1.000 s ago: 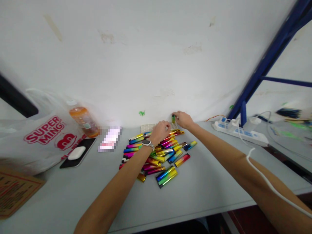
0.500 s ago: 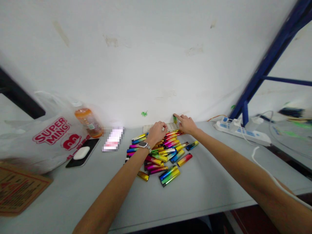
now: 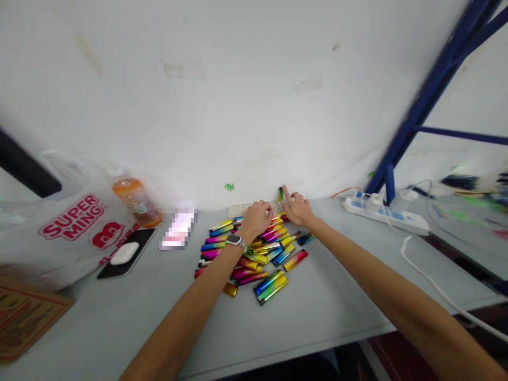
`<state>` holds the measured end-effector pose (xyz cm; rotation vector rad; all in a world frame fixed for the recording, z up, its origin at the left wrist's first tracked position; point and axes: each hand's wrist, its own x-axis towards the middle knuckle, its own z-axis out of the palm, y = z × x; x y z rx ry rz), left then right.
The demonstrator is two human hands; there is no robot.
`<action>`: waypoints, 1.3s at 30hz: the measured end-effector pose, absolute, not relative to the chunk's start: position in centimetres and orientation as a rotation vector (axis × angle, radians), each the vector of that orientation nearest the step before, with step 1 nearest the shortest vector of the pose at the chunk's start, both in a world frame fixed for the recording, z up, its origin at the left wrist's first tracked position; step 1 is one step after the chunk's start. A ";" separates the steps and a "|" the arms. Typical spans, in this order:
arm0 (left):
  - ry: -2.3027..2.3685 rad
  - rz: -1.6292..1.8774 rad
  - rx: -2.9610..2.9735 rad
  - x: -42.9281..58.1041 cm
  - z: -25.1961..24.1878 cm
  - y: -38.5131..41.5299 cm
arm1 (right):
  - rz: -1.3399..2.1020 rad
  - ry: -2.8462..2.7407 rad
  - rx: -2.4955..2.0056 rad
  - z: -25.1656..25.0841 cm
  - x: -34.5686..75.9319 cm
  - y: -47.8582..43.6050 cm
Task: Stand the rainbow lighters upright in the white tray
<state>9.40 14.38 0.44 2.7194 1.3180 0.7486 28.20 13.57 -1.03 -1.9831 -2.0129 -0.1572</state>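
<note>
Dozens of glossy rainbow-coloured lighters (image 3: pixel 259 248) lie heaped together.

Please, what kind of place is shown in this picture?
Probably a small workshop or packing bench: a heap of colourful lighters lies on a plain grey worktable against a bare wall, with a blue metal frame and a power strip at the right.

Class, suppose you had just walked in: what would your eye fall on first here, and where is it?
A heap of rainbow-coloured lighters fills the centre, and both hands reach over its far edge, the left hand curled, the right hand spread beside a green lighter standing at the wall. At the left sits a white bag with red lettering.
</note>
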 end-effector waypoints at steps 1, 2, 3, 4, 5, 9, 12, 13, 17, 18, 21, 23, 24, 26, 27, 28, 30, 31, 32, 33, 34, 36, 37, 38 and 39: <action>1.305 0.753 2.727 9.5 0.6 14.2 | -0.147 -1.999 -1.963 -0.9 28.0 13.0; 1.290 0.757 2.734 9.7 0.7 14.1 | -0.132 -1.993 -1.938 -0.8 28.0 12.3; 1.274 0.762 2.738 9.9 0.7 13.9 | -0.114 -1.991 -1.911 -0.7 28.0 11.6; 1.252 0.770 2.741 10.1 0.8 13.6 | -0.097 -1.984 -1.887 -0.5 28.0 10.8; 1.222 0.778 2.745 10.3 0.8 13.4 | -0.082 -1.981 -1.861 -0.4 28.2 9.9; 1.048 0.775 2.746 11.4 0.8 11.9 | -0.030 -1.994 -1.783 -0.3 29.5 6.4; 0.892 0.700 2.755 12.5 0.8 10.5 | -0.009 -2.055 -1.773 -0.5 30.7 4.1; 0.843 0.667 2.760 12.9 0.8 10.0 | -0.006 -2.079 -1.774 -0.5 31.0 3.5; 0.762 0.561 2.805 14.4 0.3 8.6 | 0.007 -2.183 -1.788 -0.5 32.0 2.0; 0.768 0.544 2.829 14.7 0.1 8.4 | 0.008 -2.205 -1.793 -0.5 32.2 1.8; 0.807 0.502 2.897 15.4 -0.6 8.4 | -0.009 -2.224 -1.810 -0.6 32.4 1.8; 0.836 0.491 2.923 15.7 -0.8 8.5 | -0.015 -2.218 -1.811 -0.7 32.6 2.1; 0.848 0.489 2.931 15.8 -0.8 8.7 | -0.007 -2.218 -1.803 -0.8 32.6 2.3; 0.867 0.483 2.934 16.0 -0.7 8.9 | 0.026 -2.222 -1.787 -1.1 32.8 2.7; 0.873 0.478 2.929 16.0 -0.6 9.1 | 0.043 -2.221 -1.785 -1.2 33.0 2.9; 0.875 0.471 2.919 16.0 -0.6 9.2 | 0.056 -2.220 -1.792 -1.3 33.1 3.0; 0.856 0.460 2.894 16.0 -0.4 9.4 | 0.061 -2.210 -1.822 -1.5 33.3 3.2; 0.838 0.459 2.882 15.9 -0.3 9.4 | 0.060 -2.206 -1.834 -1.5 33.3 3.2; 0.820 0.463 2.867 15.8 -0.3 9.5 | 0.061 -2.201 -1.840 -1.5 33.4 3.2; 0.807 0.477 2.849 15.7 -0.2 9.5 | 0.065 -2.191 -1.841 -1.5 33.3 3.1; 0.799 0.500 2.822 15.6 -0.2 9.5 | 0.071 -2.175 -1.841 -1.4 33.3 3.0; 0.780 0.571 2.733 15.3 0.0 9.7 | 0.087 -2.123 -1.848 -1.2 33.1 2.8; 0.759 0.608 2.661 15.2 0.0 9.9 | 0.098 -2.086 -1.856 -1.1 33.0 2.8; 0.729 0.638 2.570 15.1 0.1 10.0 | 0.117 -2.043 -1.861 -1.0 32.8 2.8; 0.695 0.662 2.461 15.0 0.1 10.2 | 0.147 -2.000 -1.858 -1.0 32.6 3.0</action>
